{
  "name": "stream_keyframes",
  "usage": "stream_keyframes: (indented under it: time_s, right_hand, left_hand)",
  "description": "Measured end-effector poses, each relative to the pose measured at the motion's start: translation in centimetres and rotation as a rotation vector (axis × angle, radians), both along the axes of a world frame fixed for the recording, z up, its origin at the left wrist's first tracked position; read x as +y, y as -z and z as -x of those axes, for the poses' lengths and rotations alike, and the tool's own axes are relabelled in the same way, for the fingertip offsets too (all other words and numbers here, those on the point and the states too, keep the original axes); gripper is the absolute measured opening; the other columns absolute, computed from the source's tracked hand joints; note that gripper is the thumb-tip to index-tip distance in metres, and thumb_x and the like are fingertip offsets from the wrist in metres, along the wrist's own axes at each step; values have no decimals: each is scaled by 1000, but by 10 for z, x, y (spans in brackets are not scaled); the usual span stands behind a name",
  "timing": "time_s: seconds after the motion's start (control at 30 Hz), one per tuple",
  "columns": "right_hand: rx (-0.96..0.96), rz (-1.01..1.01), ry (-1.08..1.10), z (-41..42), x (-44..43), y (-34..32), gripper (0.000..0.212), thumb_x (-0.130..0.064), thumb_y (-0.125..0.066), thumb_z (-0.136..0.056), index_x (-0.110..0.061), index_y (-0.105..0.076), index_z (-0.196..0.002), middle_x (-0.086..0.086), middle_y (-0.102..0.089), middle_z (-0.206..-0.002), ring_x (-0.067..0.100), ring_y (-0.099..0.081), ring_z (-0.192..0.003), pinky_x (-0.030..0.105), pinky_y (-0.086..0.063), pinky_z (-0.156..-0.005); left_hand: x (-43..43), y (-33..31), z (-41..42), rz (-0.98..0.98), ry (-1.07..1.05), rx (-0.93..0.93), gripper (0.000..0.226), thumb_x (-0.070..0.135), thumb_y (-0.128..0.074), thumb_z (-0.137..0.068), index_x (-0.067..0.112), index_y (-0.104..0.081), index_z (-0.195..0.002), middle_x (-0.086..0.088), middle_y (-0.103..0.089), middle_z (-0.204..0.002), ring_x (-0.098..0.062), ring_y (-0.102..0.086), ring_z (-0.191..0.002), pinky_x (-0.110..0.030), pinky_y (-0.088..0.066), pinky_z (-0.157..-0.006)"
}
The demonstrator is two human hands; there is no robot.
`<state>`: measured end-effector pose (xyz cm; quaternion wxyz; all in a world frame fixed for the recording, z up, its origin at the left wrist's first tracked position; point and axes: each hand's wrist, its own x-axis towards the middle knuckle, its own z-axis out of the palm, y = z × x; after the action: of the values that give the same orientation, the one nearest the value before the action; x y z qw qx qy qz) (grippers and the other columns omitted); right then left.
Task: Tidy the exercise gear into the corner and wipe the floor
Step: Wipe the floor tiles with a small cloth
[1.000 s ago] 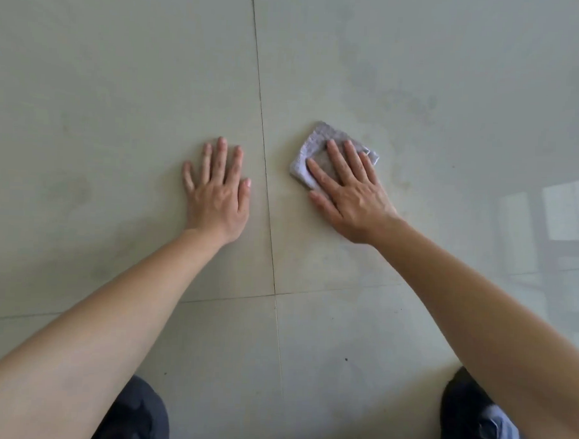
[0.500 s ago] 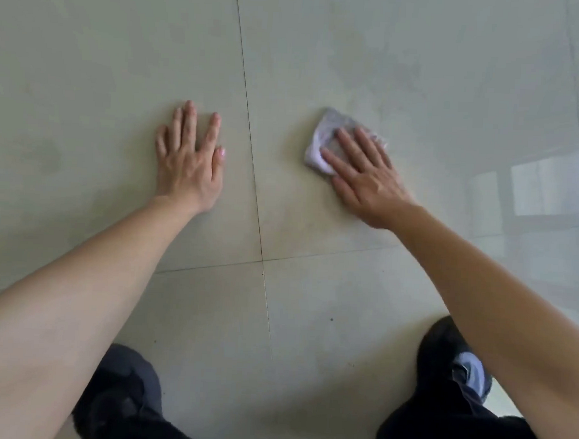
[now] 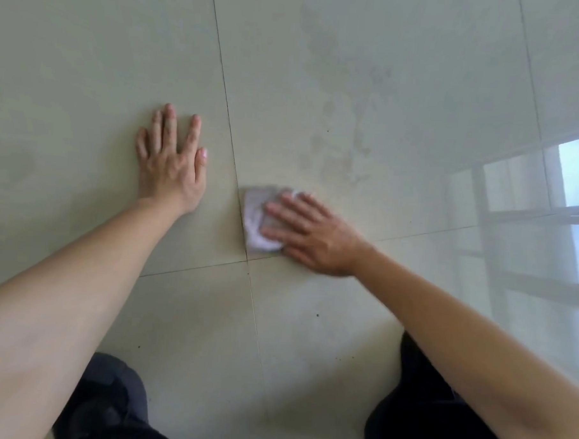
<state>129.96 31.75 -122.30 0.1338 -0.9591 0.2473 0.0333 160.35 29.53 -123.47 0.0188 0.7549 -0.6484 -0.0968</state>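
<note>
Nearest the camera, dark-trousered knees (image 3: 107,404) were cut off by the lower edge. Beyond them the right hand (image 3: 314,233), motion-blurred, lay flat with fingers (image 3: 282,208) spread over a pale cloth (image 3: 257,214), covering much of it beside the tile joint (image 3: 239,204). The left hand (image 3: 171,161) pressed open-palmed on the floor (image 3: 89,61); farther off were faint smears (image 3: 344,148) and a window reflection (image 3: 530,213).

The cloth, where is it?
The cloth lies flat on the floor under the right hand, beside where the tile lines cross.
</note>
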Motion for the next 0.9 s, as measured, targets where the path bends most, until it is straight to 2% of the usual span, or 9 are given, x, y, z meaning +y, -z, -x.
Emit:
stream_keyframes:
  time_s: [0.07, 0.17, 0.3, 0.37, 0.53, 0.6, 0.67, 0.83, 0.9]
  right_hand:
    - [28, 45, 275, 33, -35, 2, 49, -42, -34, -105, -25, -41, -151, 14, -28, -161, 37, -21, -150, 54, -20, -120]
    - [133, -2, 732, 75, -63, -9, 55, -48, -24, -104, -33, -22, -157, 8, -10, -167, 30, -4, -154, 51, -8, -123]
    - [142, -51, 1176, 29, -60, -6, 62, -54, -22, -102, -29, -15, -159, 10, -1, -167, 37, 5, -152, 55, 2, -122]
    - [111, -59, 1090, -17, -46, -3, 65, -56, -19, -101, -27, -14, -159, 13, 1, -166, 42, 8, -151, 57, 6, -121]
    - [42, 24, 164, -58, -60, 2, 54, -47, -23, -106, -31, -23, -157, 9, -12, -166, 37, -1, -153, 55, -4, -122]
    - [15, 72, 92, -47, -101, 7, 51, -46, -28, -106, -35, -29, -155, 7, -19, -165, 33, -10, -153, 50, -8, -123]
    - [7, 85, 291, -31, -147, 6, 50, -47, -30, -105, -35, -33, -154, 7, -22, -164, 33, -15, -152, 47, -9, -124]
    - [69, -79, 1138, -14, -230, -4, 56, -48, -23, -103, -35, -20, -157, 7, -3, -167, 35, 3, -153, 52, 4, -122]
    - [70, -76, 1242, -36, -231, -2, 57, -46, -24, -104, -29, -20, -158, 10, -4, -167, 40, 3, -152, 55, 4, -121]
  left_hand:
    - [1, -1, -2, -15, 7, -7, 56, 39, -25, -101, 21, -23, -154, -19, -11, -162, -37, -10, -149, -55, -11, -117]
    - [-1, -4, -1, -27, 6, -13, 55, 38, -28, -102, 21, -23, -155, -19, -10, -162, -36, -9, -149, -55, -10, -117]
    - [-6, -11, 5, -57, -22, 2, 53, 35, -32, -102, 19, -28, -153, -21, -14, -161, -37, -12, -148, -56, -13, -115]
    - [-8, -13, 5, -34, -38, 10, 53, 35, -31, -100, 17, -34, -150, -22, -19, -159, -38, -17, -146, -55, -17, -113]
    - [-9, -17, 1, -7, -86, 27, 59, 35, -27, -95, 10, -40, -147, -21, -27, -157, -40, -27, -142, -52, -22, -111]
    - [-9, -19, -2, -29, -62, 17, 59, 35, -26, -96, 11, -39, -148, -20, -26, -158, -39, -26, -143, -52, -22, -112]
    - [-10, -22, -5, -55, -41, 7, 54, 32, -29, -99, 12, -37, -149, -18, -24, -159, -38, -25, -144, -51, -22, -113]
    - [-24, -37, -12, -123, -47, -51, 52, 29, -38, -101, 15, -33, -151, -16, -18, -161, -35, -21, -145, -50, -22, -112]
    - [-44, -42, -20, -133, -27, -72, 53, 31, -36, -102, 16, -29, -152, -16, -15, -162, -35, -18, -146, -51, -21, -113]
